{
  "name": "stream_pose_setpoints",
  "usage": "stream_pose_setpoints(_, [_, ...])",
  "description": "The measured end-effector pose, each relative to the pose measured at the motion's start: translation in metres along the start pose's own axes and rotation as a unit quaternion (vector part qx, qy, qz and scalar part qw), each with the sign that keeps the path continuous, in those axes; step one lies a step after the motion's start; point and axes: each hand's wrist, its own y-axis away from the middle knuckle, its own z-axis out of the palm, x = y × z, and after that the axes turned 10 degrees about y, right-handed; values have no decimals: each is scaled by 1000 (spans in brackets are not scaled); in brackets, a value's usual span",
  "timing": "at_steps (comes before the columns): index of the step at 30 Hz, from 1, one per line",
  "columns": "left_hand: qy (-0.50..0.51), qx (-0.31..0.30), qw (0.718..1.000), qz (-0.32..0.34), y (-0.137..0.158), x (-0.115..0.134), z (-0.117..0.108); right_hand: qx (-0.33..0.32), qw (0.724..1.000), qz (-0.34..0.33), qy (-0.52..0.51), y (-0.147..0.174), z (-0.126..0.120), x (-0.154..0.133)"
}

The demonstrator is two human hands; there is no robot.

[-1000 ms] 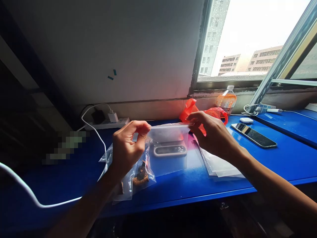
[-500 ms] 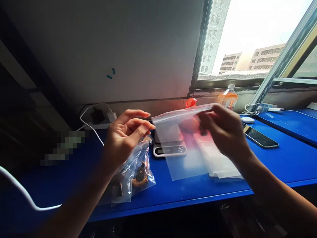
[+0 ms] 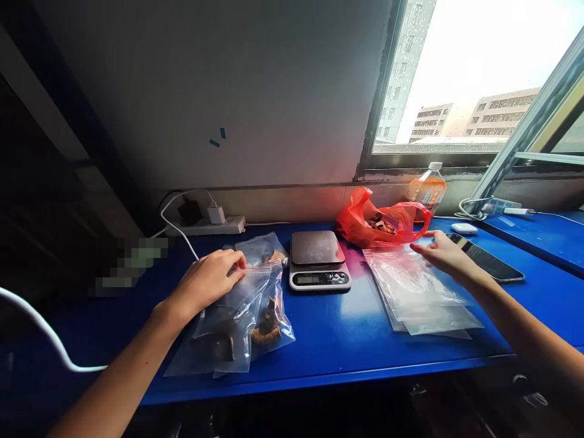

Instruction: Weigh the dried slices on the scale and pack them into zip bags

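Note:
My left hand is over the clear zip bags at the left, its fingers curled and pinching the top edge of one zip bag. Brown dried pieces show through the plastic of the bag beside it. Past my fingertips lies another clear bag with tan pieces. My right hand hovers by the handle of a red plastic bag, thumb and fingers apart with nothing in them. Reddish-brown dried pieces show inside the red bag. Beneath my right hand is a stack of flat clear bags.
A kitchen scale stands mid-table between the bags. A power strip with a charger and white cable is behind on the left. A bottle, a white case and a phone sit at the right.
The clear bag that my right hand held up is out of the air, and that hand has moved right and opened. My left hand has come down onto the filled zip bags.

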Motion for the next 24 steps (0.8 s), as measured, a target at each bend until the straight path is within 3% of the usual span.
stream_pose_setpoints(3, [19,-11,1000,15,-1,2,1,-48,988,13,146,-4,-15,-15])
stream_pose_setpoints(5, [34,-14,999,29,-3,3,2,-2,976,4,217,-1,-31,-32])
stream_pose_setpoints(7, [40,-26,998,39,-5,5,3,52,975,5,214,6,-45,-53])
stream_pose_setpoints(10, [25,-50,998,35,-9,11,5,101,986,-30,127,13,-49,-87])
stream_pose_setpoints(14, [3,-77,996,45,-17,17,7,109,985,-133,7,9,-23,-129])
stream_pose_setpoints(19, [2,-78,994,70,-30,26,0,65,962,-263,-36,7,26,-170])
stream_pose_setpoints(24, [35,-31,991,125,-44,52,-3,1,939,-338,-69,22,57,-179])
